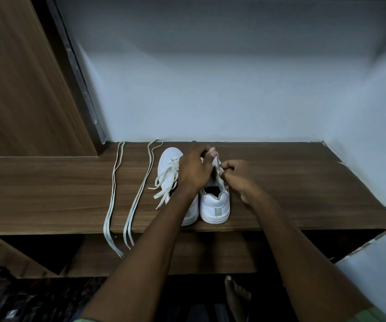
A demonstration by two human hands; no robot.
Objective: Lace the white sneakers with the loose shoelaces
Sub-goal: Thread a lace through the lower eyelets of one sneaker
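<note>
Both sneakers sit heels toward us near the shelf's (280, 182) front edge. The right shoe (215, 205) is in hand: left hand (195, 168) grips its tongue, right hand (236, 175) pinches something small (probably a lace tip). Next comes finding an eyelet. Two laces (126, 194) lie left; pale walls behind.

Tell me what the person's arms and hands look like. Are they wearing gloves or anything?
No gloves. The left hand and the right hand are both bare, and I see no rings, watch or bracelets. Both forearms are bare too, all the way down the picture. Only at the very bottom edge does a bit of light green sleeve show, so the top probably has short or pushed-up sleeves.
</note>
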